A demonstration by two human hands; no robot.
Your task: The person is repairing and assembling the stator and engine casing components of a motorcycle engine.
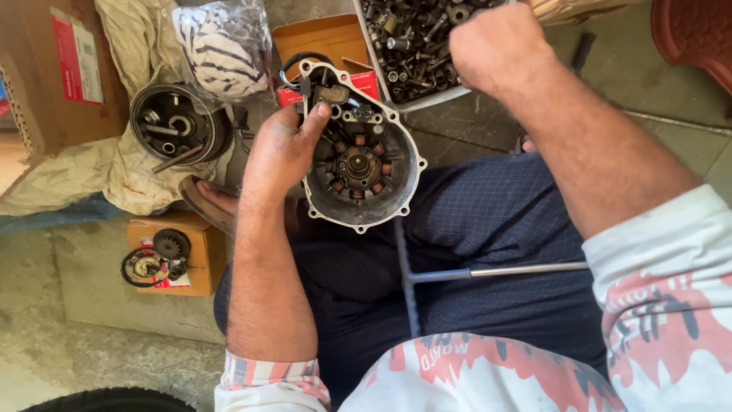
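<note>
Trousers, dark blue, fill the lower middle of the frame, with a T-shaped metal wrench (pixel 427 275) lying across the lap. Just above it, at the centre, the left hand (pixel 280 152) grips the rim of a grey engine cover (pixel 364 164) with copper coils inside, fingers clenched on its left edge. At the upper left lies a round black drum part (pixel 177 123) on cloth. Farthest, at the top, the right hand (pixel 492 47) reaches into a white tray of bolts (pixel 412 42); its fingers curl inward, but I cannot tell whether they hold anything.
</note>
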